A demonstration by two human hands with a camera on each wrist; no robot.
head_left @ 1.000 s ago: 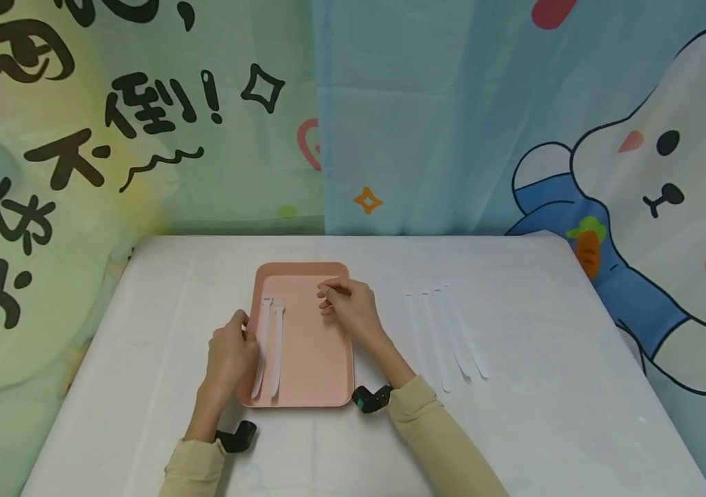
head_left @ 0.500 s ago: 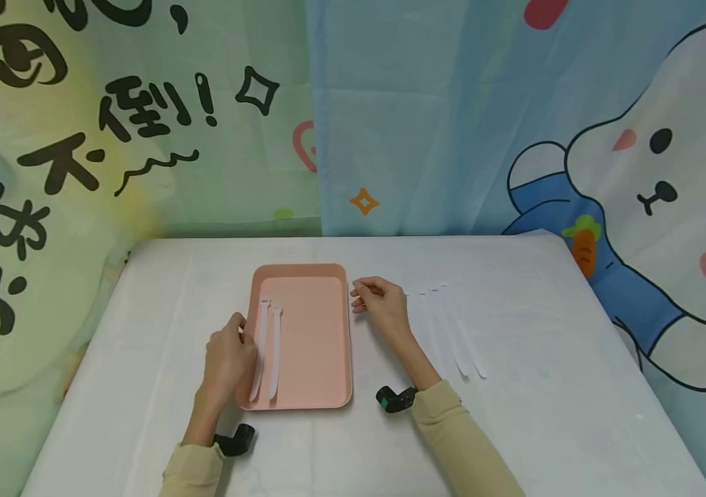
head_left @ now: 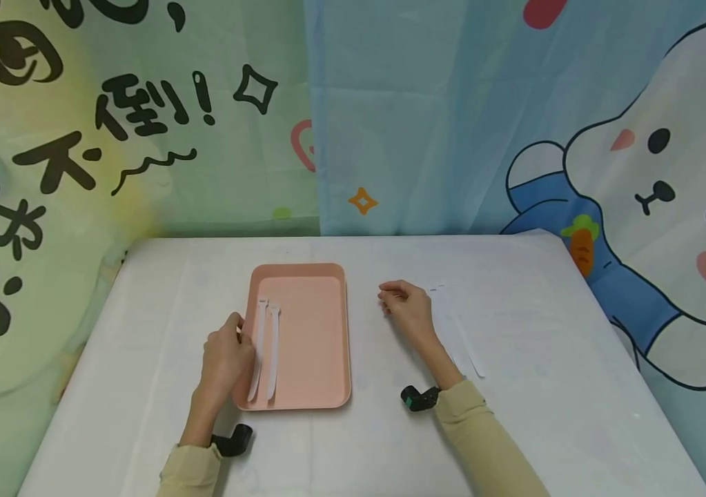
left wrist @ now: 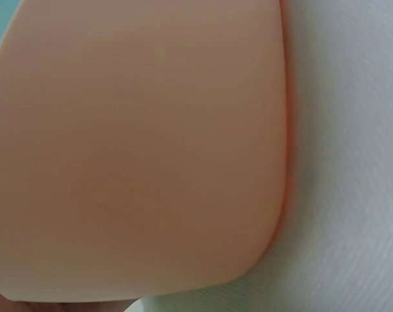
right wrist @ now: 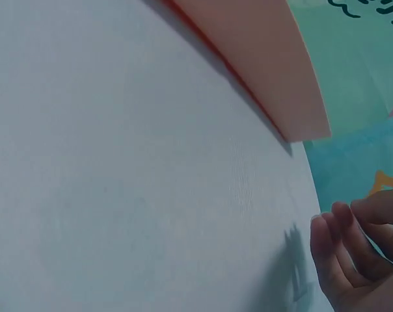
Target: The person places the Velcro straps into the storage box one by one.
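On the white table stands a pink tray (head_left: 312,338). Two white plastic knives (head_left: 274,352) lie lengthwise along its left side, handles toward the far end. My left hand (head_left: 226,352) holds the tray's left rim with bent fingers; in the left wrist view the tray's outer wall (left wrist: 144,149) fills most of the picture. To the right of the tray, above the table, hovers my right hand (head_left: 411,310), fingers loosely bent and nothing visible between them. More white plastic knives (head_left: 461,331) lie just right of it, faint against the cloth and partly hidden by the hand and forearm.
A white cloth covers the table (head_left: 576,386). Behind it hangs a printed curtain (head_left: 415,117) with a cartoon rabbit at the right. Each wrist wears a small black camera, such as the right wrist camera (head_left: 419,398).
My right hand has moved right, from over the tray to beside the white knives on the table. The left hand has stayed at the tray's rim, and the two knives lie unmoved in the tray.
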